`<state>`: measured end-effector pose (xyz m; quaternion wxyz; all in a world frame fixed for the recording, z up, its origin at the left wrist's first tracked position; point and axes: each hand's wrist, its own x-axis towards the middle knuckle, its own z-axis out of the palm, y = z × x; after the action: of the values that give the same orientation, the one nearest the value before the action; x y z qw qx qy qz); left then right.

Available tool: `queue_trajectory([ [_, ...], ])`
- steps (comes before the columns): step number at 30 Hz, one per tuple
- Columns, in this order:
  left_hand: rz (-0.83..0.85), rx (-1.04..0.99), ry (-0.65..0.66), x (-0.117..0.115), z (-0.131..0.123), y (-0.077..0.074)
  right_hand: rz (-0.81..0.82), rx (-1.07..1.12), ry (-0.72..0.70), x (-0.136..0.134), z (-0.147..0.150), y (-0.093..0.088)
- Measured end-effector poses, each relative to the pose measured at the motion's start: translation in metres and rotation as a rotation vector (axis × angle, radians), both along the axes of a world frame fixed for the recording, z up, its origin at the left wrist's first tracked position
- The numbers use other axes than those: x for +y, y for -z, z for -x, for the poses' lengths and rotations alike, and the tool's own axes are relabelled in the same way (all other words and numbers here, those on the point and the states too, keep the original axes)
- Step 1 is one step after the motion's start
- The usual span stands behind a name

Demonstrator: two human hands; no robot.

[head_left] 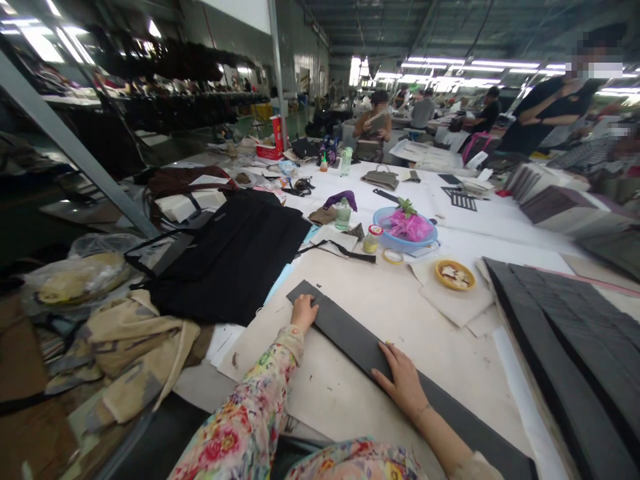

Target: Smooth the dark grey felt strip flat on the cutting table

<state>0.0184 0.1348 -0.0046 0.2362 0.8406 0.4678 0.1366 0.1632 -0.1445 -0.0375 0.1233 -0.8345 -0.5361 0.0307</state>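
Observation:
A long dark grey strip [350,337] of stiff material lies slantwise on a beige board [400,313] in front of me. My left hand [304,312] rests on its far end, fingers curled down onto the strip. My right hand [400,380] lies flat on the strip's middle, fingers stretched out and pressing it down. Both sleeves are floral.
A pile of black fabric [235,260] sits to the left, and stacked dark grey strips [575,333] to the right. Beyond are a yellow dish [455,275], a blue bowl [400,240] with pink plastic, small jars and bottles. Other people work at the far tables.

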Motion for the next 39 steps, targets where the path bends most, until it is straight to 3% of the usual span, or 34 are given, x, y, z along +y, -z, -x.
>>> queue_trajectory([
  [6,0.125,0.044,-0.038,0.018,-0.014,0.000,0.001,0.030,0.013,-0.001,0.000,-0.002],
  [16,0.265,0.035,-0.043,0.026,-0.017,0.003,-0.019,0.023,0.028,-0.004,0.000,-0.001],
  [23,0.258,0.021,-0.039,0.024,-0.017,0.006,-0.048,0.013,0.021,-0.008,-0.002,0.003],
  [31,0.100,0.046,-0.144,0.006,-0.015,0.000,-0.058,-0.005,0.024,-0.008,0.000,0.002],
  [39,0.197,0.143,-0.097,0.028,-0.014,-0.006,-0.040,0.022,0.036,-0.007,-0.001,0.004],
])
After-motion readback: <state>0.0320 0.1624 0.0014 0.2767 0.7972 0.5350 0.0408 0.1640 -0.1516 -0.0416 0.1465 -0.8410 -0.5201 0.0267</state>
